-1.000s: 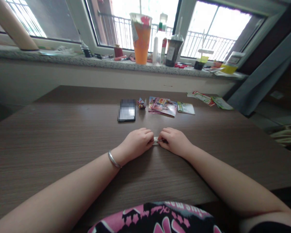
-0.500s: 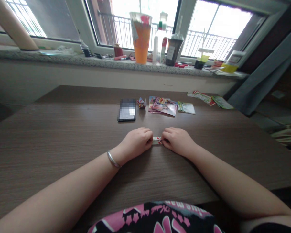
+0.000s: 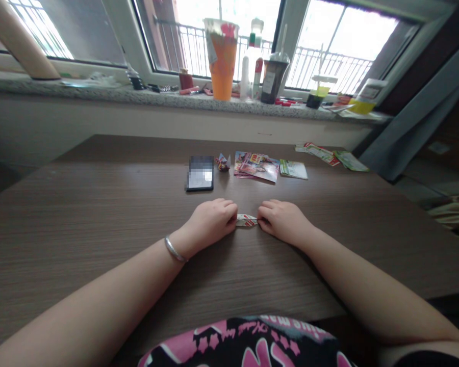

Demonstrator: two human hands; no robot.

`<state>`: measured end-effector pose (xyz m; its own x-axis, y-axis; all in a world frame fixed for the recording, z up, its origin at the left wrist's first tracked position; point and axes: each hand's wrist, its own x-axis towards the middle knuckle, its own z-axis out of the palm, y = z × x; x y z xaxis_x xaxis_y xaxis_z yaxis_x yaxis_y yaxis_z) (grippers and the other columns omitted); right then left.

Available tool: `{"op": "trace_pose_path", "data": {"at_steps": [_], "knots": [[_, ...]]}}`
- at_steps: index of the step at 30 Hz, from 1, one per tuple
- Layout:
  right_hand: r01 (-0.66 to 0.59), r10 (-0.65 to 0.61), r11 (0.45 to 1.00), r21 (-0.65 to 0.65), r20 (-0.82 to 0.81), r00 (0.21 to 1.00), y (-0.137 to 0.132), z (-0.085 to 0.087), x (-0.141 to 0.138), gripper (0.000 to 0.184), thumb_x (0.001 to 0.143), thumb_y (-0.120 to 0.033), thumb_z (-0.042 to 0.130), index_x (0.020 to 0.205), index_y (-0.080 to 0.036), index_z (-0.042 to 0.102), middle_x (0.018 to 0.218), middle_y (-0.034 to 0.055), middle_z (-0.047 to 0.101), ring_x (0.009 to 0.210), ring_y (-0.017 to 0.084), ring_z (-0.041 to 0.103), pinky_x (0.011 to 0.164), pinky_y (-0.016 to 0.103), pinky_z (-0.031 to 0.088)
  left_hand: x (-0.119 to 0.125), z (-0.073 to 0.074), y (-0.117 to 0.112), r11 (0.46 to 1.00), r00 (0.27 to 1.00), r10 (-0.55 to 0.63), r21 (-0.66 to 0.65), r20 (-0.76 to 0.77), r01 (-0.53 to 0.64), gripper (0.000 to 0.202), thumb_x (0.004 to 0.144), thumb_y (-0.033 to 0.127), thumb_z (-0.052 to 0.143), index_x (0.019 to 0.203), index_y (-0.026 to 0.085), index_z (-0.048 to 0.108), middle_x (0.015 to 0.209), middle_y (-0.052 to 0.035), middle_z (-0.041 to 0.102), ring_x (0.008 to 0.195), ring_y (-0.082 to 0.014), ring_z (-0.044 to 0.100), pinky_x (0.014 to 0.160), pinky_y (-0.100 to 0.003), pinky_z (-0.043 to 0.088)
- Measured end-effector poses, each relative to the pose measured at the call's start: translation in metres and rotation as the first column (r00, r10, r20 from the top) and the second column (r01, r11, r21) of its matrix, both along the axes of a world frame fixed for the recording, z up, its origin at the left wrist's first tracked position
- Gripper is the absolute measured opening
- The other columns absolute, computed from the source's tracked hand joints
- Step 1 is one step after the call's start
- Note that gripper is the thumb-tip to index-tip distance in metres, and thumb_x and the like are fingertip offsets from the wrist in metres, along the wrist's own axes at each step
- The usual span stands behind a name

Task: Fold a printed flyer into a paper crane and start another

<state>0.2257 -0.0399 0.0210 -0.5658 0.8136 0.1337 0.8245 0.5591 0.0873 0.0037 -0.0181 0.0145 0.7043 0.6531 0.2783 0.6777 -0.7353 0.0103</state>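
A small folded strip of printed paper (image 3: 247,220), white with red marks, lies on the brown wooden table (image 3: 99,214). My left hand (image 3: 210,221), with a silver bangle at the wrist, has its fingers curled and pinches the strip's left end. My right hand (image 3: 283,220) is curled the same way and pinches the right end. Both hands rest on the tabletop, and most of the strip's ends are hidden under the fingertips.
Farther back on the table lie a dark phone (image 3: 200,173), a small folded paper figure (image 3: 224,162), colourful printed sheets (image 3: 257,166) and more leaflets (image 3: 321,153). The window sill holds an orange cup (image 3: 222,60), bottles and a dark drink cup (image 3: 272,79).
My hands have drawn slightly apart, so more of the paper strip shows between them than a second ago.
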Motion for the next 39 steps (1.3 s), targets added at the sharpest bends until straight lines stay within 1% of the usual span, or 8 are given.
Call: {"op": "trace_pose_path", "data": {"at_steps": [12, 18, 23, 27, 30, 32, 36, 39], "knots": [[0.019, -0.019, 1.0, 0.013, 0.062, 0.998, -0.002, 0.002, 0.001, 0.015, 0.089, -0.025, 0.048, 0.083, -0.02, 0.061, 0.089, 0.0037, 0.066, 0.082, 0.018, 0.059, 0.064, 0.029, 0.035, -0.003, 0.003, 0.001, 0.999, 1.0, 0.03, -0.019, -0.005, -0.03, 0.009, 0.083, 0.022, 0.051, 0.075, 0.019, 0.055, 0.079, -0.0023, 0.064, 0.073, -0.0172, 0.059, 0.063, -0.027, 0.044], [0.051, -0.051, 0.999, 0.001, 0.042, 0.998, -0.001, 0.001, 0.003, 0.012, 0.087, -0.026, 0.05, 0.082, -0.021, 0.059, 0.089, 0.0033, 0.066, 0.083, 0.018, 0.06, 0.064, 0.028, 0.035, -0.004, 0.003, 0.003, 0.998, 0.999, 0.041, -0.049, 0.01, -0.041, 0.009, 0.083, 0.021, 0.051, 0.075, 0.019, 0.055, 0.079, -0.0021, 0.063, 0.073, -0.0168, 0.058, 0.064, -0.026, 0.043], [0.085, -0.085, 0.996, -0.02, -0.051, 0.995, 0.0, -0.002, 0.006, 0.008, 0.084, -0.024, 0.051, 0.081, -0.021, 0.057, 0.086, 0.0027, 0.064, 0.082, 0.018, 0.059, 0.063, 0.028, 0.036, -0.005, 0.002, 0.004, 0.997, 0.999, 0.028, -0.072, 0.016, -0.026, 0.012, 0.087, 0.021, 0.049, 0.076, 0.018, 0.054, 0.079, -0.0031, 0.062, 0.075, -0.0172, 0.057, 0.066, -0.027, 0.043], [0.091, -0.097, 0.995, -0.039, -0.212, 0.973, 0.001, -0.005, 0.008, 0.004, 0.083, -0.021, 0.052, 0.084, -0.021, 0.055, 0.087, 0.0022, 0.063, 0.08, 0.017, 0.058, 0.065, 0.027, 0.039, -0.005, -0.001, 0.005, 0.993, 0.997, 0.013, -0.122, 0.074, -0.004, 0.012, 0.088, 0.022, 0.048, 0.078, 0.018, 0.053, 0.078, -0.0028, 0.061, 0.074, -0.0168, 0.055, 0.067, -0.027, 0.042], [0.025, -0.043, 0.998, -0.054, -0.364, 0.931, 0.002, -0.007, 0.007, 0.008, 0.082, -0.021, 0.055, 0.09, -0.021, 0.054, 0.089, 0.0026, 0.062, 0.08, 0.016, 0.058, 0.069, 0.027, 0.042, -0.005, -0.004, 0.004, 0.981, 0.987, 0.034, -0.194, 0.159, -0.003, 0.007, 0.087, 0.022, 0.05, 0.081, 0.019, 0.053, 0.078, -0.0018, 0.06, 0.073, -0.016, 0.054, 0.066, -0.027, 0.04], [-0.081, 0.032, 0.993, -0.085, -0.466, 0.884, 0.002, -0.008, 0.006, 0.01, 0.083, -0.022, 0.057, 0.092, -0.021, 0.054, 0.094, 0.0038, 0.062, 0.081, 0.016, 0.058, 0.073, 0.027, 0.045, -0.003, -0.005, 0.003, 0.956, 0.971, 0.07, -0.292, 0.229, 0.0, 0.005, 0.086, 0.023, 0.052, 0.083, 0.019, 0.052, 0.077, -0.0005, 0.06, 0.07, -0.0149, 0.053, 0.063, -0.026, 0.039], [-0.31, 0.177, 0.943, -0.12, -0.607, 0.775, 0.004, -0.011, 0.003, 0.015, 0.079, -0.019, 0.064, 0.092, -0.021, 0.056, 0.105, 0.0067, 0.061, 0.096, 0.018, 0.058, 0.084, 0.031, 0.048, 0.0, -0.005, 0.002, 0.862, 0.928, 0.139, -0.503, 0.346, 0.058, 0.007, 0.085, 0.026, 0.054, 0.084, 0.02, 0.051, 0.074, 0.0026, 0.058, 0.066, -0.0127, 0.052, 0.06, -0.023, 0.037], [-0.344, 0.173, 0.929, -0.136, -0.662, 0.729, 0.006, -0.013, 0.003, 0.012, 0.08, -0.017, 0.063, 0.09, -0.021, 0.058, 0.104, 0.0068, 0.062, 0.095, 0.017, 0.059, 0.083, 0.031, 0.049, 0.002, -0.004, 0.002, 0.805, 0.904, 0.15, -0.58, 0.4, 0.123, 0.009, 0.085, 0.027, 0.054, 0.083, 0.019, 0.05, 0.073, 0.0035, 0.056, 0.066, -0.0124, 0.052, 0.061, -0.023, 0.037]]}}
